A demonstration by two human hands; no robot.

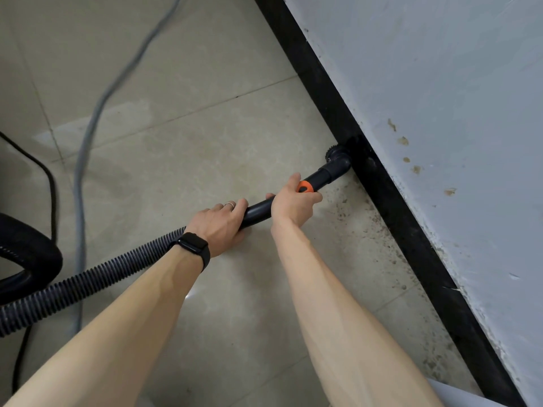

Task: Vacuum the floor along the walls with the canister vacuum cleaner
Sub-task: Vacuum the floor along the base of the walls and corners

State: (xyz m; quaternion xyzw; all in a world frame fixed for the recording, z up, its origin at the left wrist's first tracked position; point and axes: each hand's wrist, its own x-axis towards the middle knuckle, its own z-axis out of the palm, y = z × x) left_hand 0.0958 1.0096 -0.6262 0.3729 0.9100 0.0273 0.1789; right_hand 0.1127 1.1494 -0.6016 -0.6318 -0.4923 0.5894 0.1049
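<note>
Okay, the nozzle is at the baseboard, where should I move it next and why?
Probably pull the nozzle toward you along the baseboard: dark specks litter the floor beside it on your side, while farther along it looks cleaner. Your left hand and right hand both grip the tube.

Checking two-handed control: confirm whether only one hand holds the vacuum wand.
No, the left hand and the right hand both grip the black wand.
</note>
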